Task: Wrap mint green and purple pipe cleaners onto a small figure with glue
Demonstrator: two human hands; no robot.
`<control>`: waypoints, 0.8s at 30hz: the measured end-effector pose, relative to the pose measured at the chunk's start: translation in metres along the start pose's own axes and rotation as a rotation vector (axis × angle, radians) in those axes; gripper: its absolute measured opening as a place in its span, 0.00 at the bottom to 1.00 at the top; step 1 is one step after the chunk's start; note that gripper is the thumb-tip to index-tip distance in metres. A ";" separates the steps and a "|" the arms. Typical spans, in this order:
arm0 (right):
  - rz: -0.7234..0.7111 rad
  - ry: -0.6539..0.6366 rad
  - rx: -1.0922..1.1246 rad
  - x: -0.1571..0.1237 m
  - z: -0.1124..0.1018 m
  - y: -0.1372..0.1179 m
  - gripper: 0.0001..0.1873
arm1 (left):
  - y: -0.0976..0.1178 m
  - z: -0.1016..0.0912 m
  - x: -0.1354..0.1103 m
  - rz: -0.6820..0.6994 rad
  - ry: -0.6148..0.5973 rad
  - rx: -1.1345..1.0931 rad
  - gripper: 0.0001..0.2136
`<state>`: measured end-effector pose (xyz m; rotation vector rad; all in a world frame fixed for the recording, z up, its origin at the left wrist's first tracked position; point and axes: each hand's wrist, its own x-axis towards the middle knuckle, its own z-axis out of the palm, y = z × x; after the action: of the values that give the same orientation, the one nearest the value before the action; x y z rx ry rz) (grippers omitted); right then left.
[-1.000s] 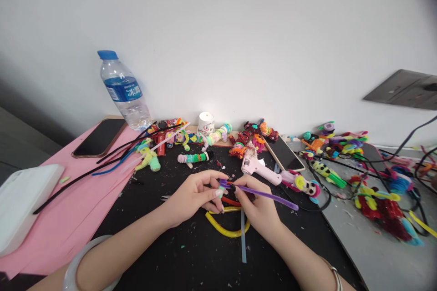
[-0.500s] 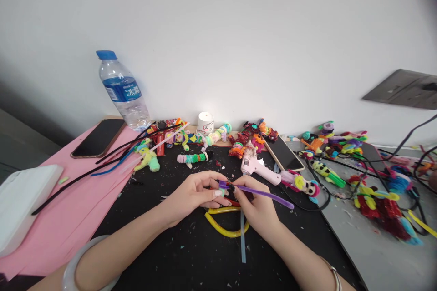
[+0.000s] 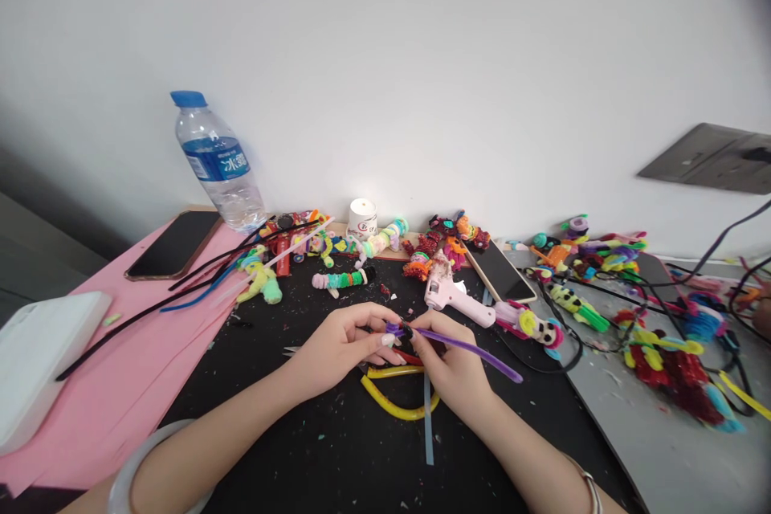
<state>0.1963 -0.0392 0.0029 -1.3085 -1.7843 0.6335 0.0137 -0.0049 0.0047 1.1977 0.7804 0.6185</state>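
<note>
A purple pipe cleaner (image 3: 475, 348) is pinched at its left end between both hands, and its free length reaches out to the right. My left hand (image 3: 346, 345) is closed, with thumb and fingers on the bent purple end and a small pale green bit. My right hand (image 3: 454, 365) is closed too, its thumb and forefinger pressed on the pipe cleaner beside a small black piece. Under the hands lie scissors with yellow handles (image 3: 397, 408), their blades partly hidden. A translucent glue stick (image 3: 428, 426) lies across the handles.
Beyond the hands lies a pink glue gun (image 3: 461, 303), with a phone (image 3: 503, 273) behind it. Colourful pipe-cleaner figures (image 3: 578, 305) crowd the right and back. At left are a water bottle (image 3: 220, 169), a dark phone (image 3: 174, 245), pink sheets (image 3: 138, 361) and a white box (image 3: 48, 361).
The bent purple end has turned slightly in the fingertips, and less of the pale green bit shows. The pipe cleaner's free end has shifted a little right and down.
</note>
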 end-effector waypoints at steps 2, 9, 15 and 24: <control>0.004 0.001 -0.005 0.000 0.000 0.000 0.08 | 0.000 0.000 -0.001 0.022 0.019 0.040 0.10; -0.003 0.001 -0.042 0.000 -0.001 -0.002 0.08 | -0.004 0.002 -0.001 0.129 0.065 0.147 0.09; -0.075 0.008 -0.090 -0.004 -0.001 -0.007 0.09 | -0.003 0.004 -0.002 0.160 0.110 0.206 0.09; -0.345 -0.045 -0.281 -0.010 0.005 -0.009 0.08 | 0.003 0.008 -0.005 0.251 0.206 0.288 0.09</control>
<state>0.1884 -0.0511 0.0036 -1.1288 -2.1298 0.2282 0.0171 -0.0125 0.0099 1.5274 0.9218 0.8664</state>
